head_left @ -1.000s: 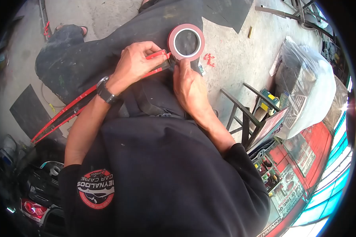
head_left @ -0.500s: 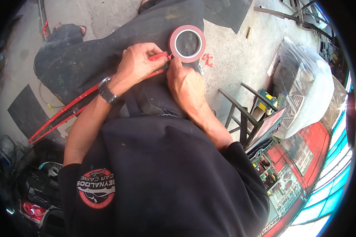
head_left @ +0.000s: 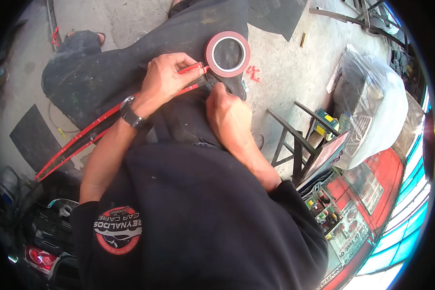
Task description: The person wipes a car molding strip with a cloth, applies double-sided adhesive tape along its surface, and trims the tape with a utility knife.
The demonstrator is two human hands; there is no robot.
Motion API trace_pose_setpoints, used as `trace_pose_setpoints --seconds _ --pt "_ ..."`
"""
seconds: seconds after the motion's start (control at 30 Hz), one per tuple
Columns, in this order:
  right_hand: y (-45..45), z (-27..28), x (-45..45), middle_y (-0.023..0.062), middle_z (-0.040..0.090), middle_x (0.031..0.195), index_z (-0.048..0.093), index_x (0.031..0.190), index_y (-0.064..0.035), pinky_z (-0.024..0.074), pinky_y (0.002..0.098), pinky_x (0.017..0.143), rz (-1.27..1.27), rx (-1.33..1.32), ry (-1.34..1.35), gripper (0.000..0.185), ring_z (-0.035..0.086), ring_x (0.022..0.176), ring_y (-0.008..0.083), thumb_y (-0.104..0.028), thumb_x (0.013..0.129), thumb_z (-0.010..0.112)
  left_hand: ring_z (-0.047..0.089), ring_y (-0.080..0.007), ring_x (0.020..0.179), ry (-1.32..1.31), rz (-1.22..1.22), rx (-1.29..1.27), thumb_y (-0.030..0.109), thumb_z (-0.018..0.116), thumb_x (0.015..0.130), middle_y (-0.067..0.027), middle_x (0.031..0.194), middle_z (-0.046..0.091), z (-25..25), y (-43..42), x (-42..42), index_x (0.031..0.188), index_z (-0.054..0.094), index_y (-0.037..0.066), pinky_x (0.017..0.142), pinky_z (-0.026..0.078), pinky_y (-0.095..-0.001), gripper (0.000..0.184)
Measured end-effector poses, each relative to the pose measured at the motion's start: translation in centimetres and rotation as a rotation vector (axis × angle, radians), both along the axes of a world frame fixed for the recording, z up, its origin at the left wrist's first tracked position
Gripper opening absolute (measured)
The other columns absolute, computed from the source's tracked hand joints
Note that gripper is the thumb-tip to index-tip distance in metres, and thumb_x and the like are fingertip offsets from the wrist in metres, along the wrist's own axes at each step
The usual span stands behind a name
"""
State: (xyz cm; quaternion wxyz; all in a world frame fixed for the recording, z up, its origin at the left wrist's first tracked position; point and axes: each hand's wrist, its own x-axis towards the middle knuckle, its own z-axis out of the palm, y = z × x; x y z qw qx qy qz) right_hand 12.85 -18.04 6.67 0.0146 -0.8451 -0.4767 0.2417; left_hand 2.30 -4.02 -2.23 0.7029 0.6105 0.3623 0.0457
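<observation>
Evidently pinched shut, left hand (head_left: 165, 79) fingers held the red-edged strip (head_left: 95, 123) across the lap (head_left: 193, 29), near the tape roll (head_left: 228, 74); right hand (head_left: 229, 115) fingers curled, contents indiscernible. Red scraps (head_left: 253, 74) lay on concrete floor (head_left: 280, 63).

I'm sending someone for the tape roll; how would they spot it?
Start at the dark trousers across the view's top. By their right edge, beyond the right hand, is the red tape roll. It's a round ring with a pale inner rim; the red-edged strip nearby is long and narrow, the red floor scraps small.
</observation>
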Motion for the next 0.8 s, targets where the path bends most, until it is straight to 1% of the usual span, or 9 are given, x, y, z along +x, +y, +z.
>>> trace_pose_setpoints --seconds 0.1,0.13,0.27,0.37,0.47,0.57,0.67,0.73,0.8 --pt "0.9 0.9 0.0 0.0232 0.069 0.074 0.058 0.114 -0.0038 0.0525 0.0538 0.055 -0.09 0.261 -0.03 0.019 0.068 0.065 0.0448 -0.015 0.099 0.062 0.068 -0.0062 0.078 -0.034 0.019 -0.03 0.021 0.08 0.094 -0.0053 0.089 0.078 0.3 0.6 -0.4 0.104 0.076 -0.002 0.07 0.055 -0.024 0.025" --pt "1.4 0.3 0.7 0.0233 0.069 0.076 0.057 0.123 -0.0039 0.0521 0.0532 0.057 -0.098 0.295 -0.02 0.028 0.069 0.067 0.045 -0.018 0.1 0.064 0.068 -0.0062 0.079 -0.027 0.011 -0.024 0.022 0.08 0.094 -0.0054 0.089 0.078 0.4 0.7 -0.3 0.104 0.076 -0.002 0.07 0.055 -0.024 0.026" --pt "1.6 -2.1 3.9 0.0227 0.071 0.079 0.058 0.121 -0.0042 0.0537 0.0521 0.061 -0.052 0.149 0.081 0.031 0.071 0.071 0.0436 -0.023 0.098 0.068 0.068 -0.0062 0.078 0.048 -0.019 -0.037 0.022 0.08 0.094 -0.0055 0.089 0.077 1.0 0.9 -0.1 0.105 0.076 -0.002 0.069 0.054 -0.0241 0.027" --pt "1.3 -3.6 4.7 0.0212 0.072 0.08 0.061 0.118 -0.0069 0.055 0.0507 0.061 0.017 0.083 0.0 0.028 0.072 0.073 0.0415 -0.024 0.097 0.069 0.075 -0.0151 0.08 -0.02 0.007 -0.042 0.026 0.08 0.091 -0.013 0.09 0.079 0.8 0.9 -0.2 0.102 0.077 -0.002 0.073 0.059 -0.0306 0.03" --pt "1.4 -3.5 4.9 0.0192 0.073 0.081 0.063 0.112 -0.0109 0.0561 0.0495 0.062 0.065 0.073 -0.047 0.022 0.073 0.073 0.0401 -0.025 0.097 0.07 0.068 -0.0069 0.076 -0.04 0.004 -0.005 0.02 0.079 0.093 -0.0045 0.087 0.077 0.3 0.9 -0.3 0.103 0.076 -0.002 0.067 0.054 -0.0244 0.024" --pt "-0.1 -0.9 5.9 0.0167 0.072 0.083 0.06 0.1 -0.0098 0.0552 0.0496 0.061 0.016 0.076 -0.142 0.012 0.071 0.072 0.0401 -0.02 0.098 0.065 0.068 -0.0066 0.075 0.042 -0.071 -0.004 0.018 0.078 0.094 -0.0042 0.087 0.076 1.6 1.2 -0.2 0.102 0.076 -0.001 0.067 0.054 -0.0243 0.021" --pt "-4.1 -0.6 10.4 0.0165 0.072 0.078 0.066 0.104 -0.0124 0.0542 0.051 0.062 -0.151 0.125 -0.254 0.011 0.072 0.072 0.0398 -0.022 0.099 0.067 0.066 -0.006 0.074 0.016 -0.062 -0.073 0.017 0.078 0.094 -0.0034 0.085 0.076 1.3 1.0 -0.2 0.101 0.075 -0.001 0.067 0.053 -0.0239 0.02" --pt "-6.6 0.0 11.6 0.0176 0.072 0.077 0.067 0.107 -0.0108 0.0543 0.0484 0.061 -0.259 0.064 -0.196 0.016 0.072 0.072 0.0394 -0.024 0.098 0.068 0.065 -0.0056 0.073 0.012 -0.052 -0.022 0.017 0.079 0.093 -0.0023 0.084 0.075 1.5 0.9 -0.4 0.101 0.075 -0.001 0.067 0.053 -0.0234 0.019" --pt "-10.9 -2.0 11.3 0.0186 0.071 0.078 0.067 0.106 -0.0092 0.0542 0.0474 0.06 -0.346 0.065 -0.089 0.018 0.072 0.072 0.0399 -0.025 0.098 0.07 0.064 -0.0051 0.073 -0.011 -0.049 -0.021 0.017 0.08 0.093 -0.0013 0.083 0.073 1.8 0.9 0.0 0.099 0.074 0.0 0.066 0.053 -0.0229 0.019"
